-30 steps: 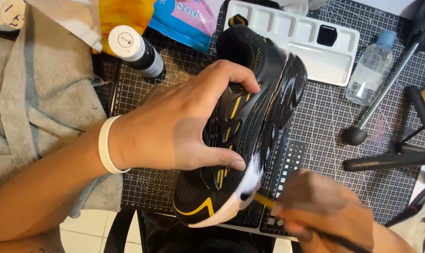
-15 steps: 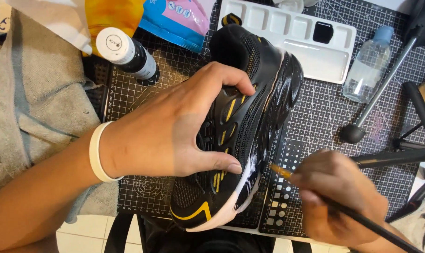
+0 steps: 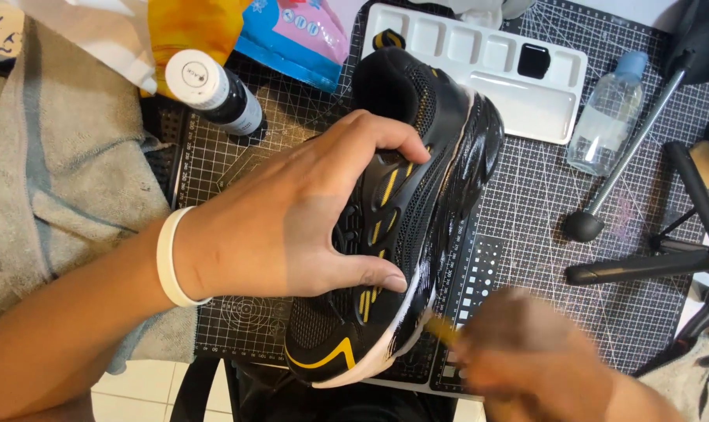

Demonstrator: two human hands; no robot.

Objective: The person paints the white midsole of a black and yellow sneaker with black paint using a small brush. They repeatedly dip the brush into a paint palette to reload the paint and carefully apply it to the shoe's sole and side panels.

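Shoe (image 3: 405, 211) clasped in our left hand (image 3: 292, 227); right hand (image 3: 538, 359), blurred, pinches a brush (image 3: 444, 330) painting the sole; steady strokes next.

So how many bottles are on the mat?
2. A dark bottle with a white cap lies at the top left, beside the grey towel. A clear bottle with a blue cap lies at the top right, next to the white paint tray. Others may be hidden.

This looks like a craft desk at home, with a black grid cutting mat (image 3: 526, 234), a white paint tray (image 3: 518, 105) at the top, and a paint bottle (image 3: 214, 92) at the upper left.
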